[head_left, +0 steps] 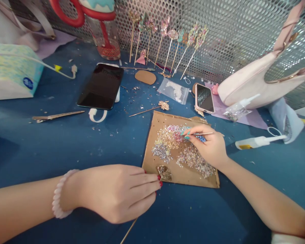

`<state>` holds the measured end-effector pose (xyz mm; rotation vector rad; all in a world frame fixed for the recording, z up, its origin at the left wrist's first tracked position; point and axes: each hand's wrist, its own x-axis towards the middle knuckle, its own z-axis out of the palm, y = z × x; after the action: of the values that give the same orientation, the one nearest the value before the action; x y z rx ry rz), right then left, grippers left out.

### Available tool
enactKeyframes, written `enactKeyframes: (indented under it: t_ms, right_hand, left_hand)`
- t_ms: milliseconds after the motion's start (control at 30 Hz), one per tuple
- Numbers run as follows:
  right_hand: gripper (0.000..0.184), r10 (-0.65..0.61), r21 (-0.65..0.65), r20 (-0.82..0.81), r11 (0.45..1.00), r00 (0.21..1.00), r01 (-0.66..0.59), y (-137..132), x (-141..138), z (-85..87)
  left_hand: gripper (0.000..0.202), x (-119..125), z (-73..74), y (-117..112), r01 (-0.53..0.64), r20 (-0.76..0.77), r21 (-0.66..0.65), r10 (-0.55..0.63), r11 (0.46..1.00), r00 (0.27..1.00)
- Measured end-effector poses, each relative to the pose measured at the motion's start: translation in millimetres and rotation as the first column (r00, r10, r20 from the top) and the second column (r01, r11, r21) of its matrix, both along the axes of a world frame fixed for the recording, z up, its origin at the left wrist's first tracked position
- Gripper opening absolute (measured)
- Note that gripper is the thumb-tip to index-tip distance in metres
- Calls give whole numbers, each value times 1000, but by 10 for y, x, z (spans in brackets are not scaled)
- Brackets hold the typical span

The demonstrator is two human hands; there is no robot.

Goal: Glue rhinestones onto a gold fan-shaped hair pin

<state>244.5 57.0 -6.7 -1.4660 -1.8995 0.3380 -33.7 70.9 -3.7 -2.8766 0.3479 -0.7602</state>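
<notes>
My left hand (pixel 117 193), with red nails and a beaded bracelet, is closed on a thin hairpin stick (pixel 129 230). At the stick's upper end a gold fan-shaped ornament (pixel 164 173) rests over the near edge of a cardboard sheet (pixel 152 162). My right hand (pixel 209 144), with teal nails, pinches a slim metal stick tool (pixel 203 134) above the sheet. Its tip points left into pink rhinestones (pixel 174 130). Clear and pinkish rhinestones (pixel 193 159) lie in a pile below the right hand, and greyish ones (pixel 161 150) are at the left.
Several decorated hairpins (pixel 165 30) lean along the perforated metal screen (pixel 218 20). Behind the cardboard lie another hairpin (pixel 147 110), a small plastic bag (pixel 174 90) and a phone (pixel 204 98). A glue bottle (pixel 254 142) is at right; a tablet (pixel 101 86) and tweezers (pixel 58 116) are at left.
</notes>
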Motion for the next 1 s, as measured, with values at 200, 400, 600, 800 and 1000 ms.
enactKeyframes:
  t_ms: [200, 400, 600, 800, 1000]
  right_hand:
    - [2, -5, 7, 25, 1000, 1000, 4, -6, 4, 0]
    - [3, 15, 29, 68, 999, 998, -17, -26, 20, -19]
    - [2, -10, 27, 60, 1000, 998, 9, -32, 34, -30]
    - [3, -2, 29, 75, 1000, 997, 0, -37, 28, -21]
    - [2, 0, 33, 88, 999, 996, -3, -36, 41, -28]
  left_hand:
    - [20, 5, -6, 21, -17, 30, 66, 15, 998, 999]
    - [24, 1, 5, 19, -10, 14, 90, 9, 996, 1000]
    - [22, 5, 2, 16, -22, 19, 76, 21, 997, 1000]
    - [24, -5, 1, 22, -12, 1, 85, 12, 996, 1000]
    - [23, -11, 7, 15, -18, 2, 76, 18, 997, 1000]
